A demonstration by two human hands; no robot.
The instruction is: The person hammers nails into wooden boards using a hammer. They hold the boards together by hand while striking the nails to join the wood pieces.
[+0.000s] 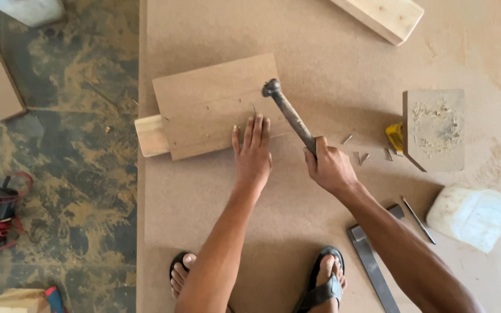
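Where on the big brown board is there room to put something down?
The big board is bare between the small board and the plank at the top edge, and below the left hand. It is crowded right of the right hand: loose nails, a dusty block, a white container and a metal square.

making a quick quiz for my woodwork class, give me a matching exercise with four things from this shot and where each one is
Things:
1. hammer
2. small board
3. yellow object
4. metal square

Places:
A. flat under the left hand
B. tucked beside the dusty wood block
C. lying by the sandalled right foot
D. gripped in the right hand

Pairs: 1-D, 2-A, 3-B, 4-C
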